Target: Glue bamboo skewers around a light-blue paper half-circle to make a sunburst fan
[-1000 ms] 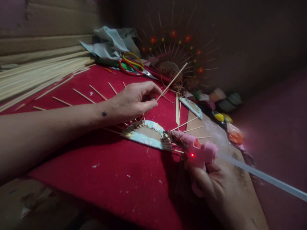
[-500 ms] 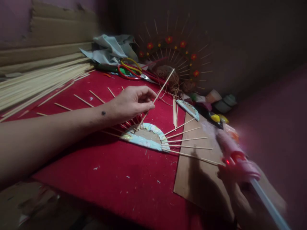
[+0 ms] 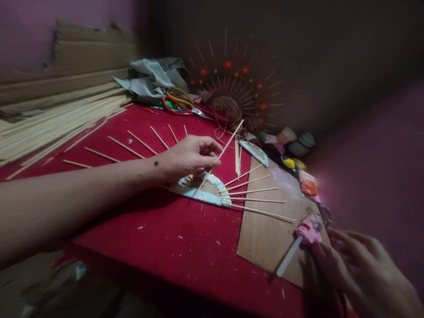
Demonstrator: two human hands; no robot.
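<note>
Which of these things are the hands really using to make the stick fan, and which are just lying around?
In use:
left hand pinching a thin stick
half-round fan piece with sticks glued around it
right hand at the pink glue gun
cardboard sheet under the fan's sticks

Lying about:
scissors
crumpled cloth
pile of long sticks
flowered fan at the back

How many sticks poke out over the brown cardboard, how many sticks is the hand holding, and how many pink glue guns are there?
Sticks over the cardboard: 5
Stick held in the left hand: 1
Pink glue gun: 1
Total: 7
</note>
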